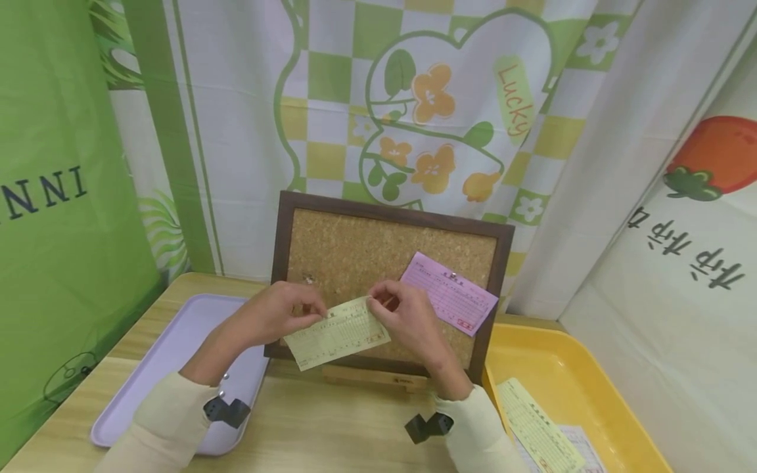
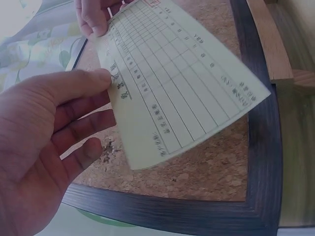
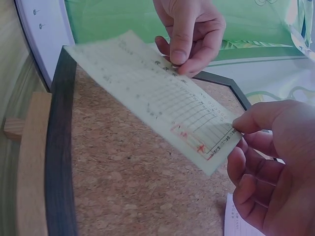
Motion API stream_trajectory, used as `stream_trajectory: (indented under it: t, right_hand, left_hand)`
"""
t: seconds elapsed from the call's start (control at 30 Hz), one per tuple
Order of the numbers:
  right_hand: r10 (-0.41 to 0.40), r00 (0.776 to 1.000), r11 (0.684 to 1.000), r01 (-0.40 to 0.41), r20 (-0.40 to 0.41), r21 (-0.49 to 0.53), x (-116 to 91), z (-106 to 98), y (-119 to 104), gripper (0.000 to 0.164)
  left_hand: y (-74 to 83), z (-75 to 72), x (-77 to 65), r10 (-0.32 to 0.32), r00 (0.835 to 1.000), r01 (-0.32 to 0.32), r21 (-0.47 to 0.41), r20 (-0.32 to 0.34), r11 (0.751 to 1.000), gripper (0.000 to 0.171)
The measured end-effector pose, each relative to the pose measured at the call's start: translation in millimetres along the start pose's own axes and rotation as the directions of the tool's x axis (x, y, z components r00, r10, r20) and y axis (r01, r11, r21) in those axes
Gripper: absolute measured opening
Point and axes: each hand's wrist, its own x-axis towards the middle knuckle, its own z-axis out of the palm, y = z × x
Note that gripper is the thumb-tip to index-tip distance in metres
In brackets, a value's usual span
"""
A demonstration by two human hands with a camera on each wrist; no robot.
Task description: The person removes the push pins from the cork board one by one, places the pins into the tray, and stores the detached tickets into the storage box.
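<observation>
Yellow slip, lower centre of the head frame, lying between both hands: left hand pinches its top edge, right hand its upper-right corner.

My left hand reaches inward, its thumb and forefinger meeting in a pinch, the other fingers loosely bent. Near it, my right hand pinches too, its remaining fingers curled toward the palm. Both arms slant forward, pale sleeves ending short of the bare wrists.
</observation>
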Motion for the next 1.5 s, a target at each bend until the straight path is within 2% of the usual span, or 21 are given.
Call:
stream_trajectory:
  t: [0.13,0.3,0.57,0.77,1.0,1.23,1.33,1.5]
  right_hand:
    - [-0.010,1.000,1.000,0.011,0.013,-0.022,-4.0,1.3,1.8,0.005]
    - [-0.019,1.000,0.999,0.020,0.023,-0.032,-9.3,2.5,3.2,0.005]
    - [-0.017,0.999,1.000,0.017,0.040,-0.002,-12.8,0.9,5.4,0.007]
    - [-0.056,0.998,0.998,0.056,0.021,0.009,-17.2,-3.5,3.9,0.005]
    - [-0.045,0.999,0.999,0.045,-0.006,-0.015,-22.8,-16.6,4.6,0.005]
    - [0.008,0.999,0.998,-0.010,-0.033,-0.068,-30.8,-35.2,7.2,0.004]
    - [0.045,0.998,0.995,-0.048,-0.034,-0.088,-36.1,-43.3,8.3,0.004]
    - [0.053,0.997,0.991,-0.059,-0.057,-0.118,-46.8,-56.0,12.7,0.003]
  left_hand:
    - [-0.4,1.2,-3.5,-0.059,0.997,0.063,-0.097,0.039,0.993,0.011]
    - [-2.2,2.7,-9.2,-0.125,0.989,0.138,-0.181,0.082,0.974,0.007]
    - [-6.7,3.1,-16.4,-0.148,0.983,0.169,-0.239,0.105,0.956,0.008]
    - [-10.1,-0.6,-24.1,-0.171,0.980,0.189,-0.206,0.100,0.960,0.007]
    - [-11.1,-7.0,-35.1,-0.211,0.972,0.227,-0.183,0.103,0.956,0.005]
    - [-15.0,-13.6,-51.6,-0.264,0.960,0.273,-0.123,0.090,0.954,0.005]
    - [-18.1,-15.9,-61.2,-0.268,0.961,0.273,-0.098,0.070,0.957,0.005]
    - [-25.2,-15.8,-77.1,-0.258,0.965,0.260,-0.078,0.036,0.962,0.005]
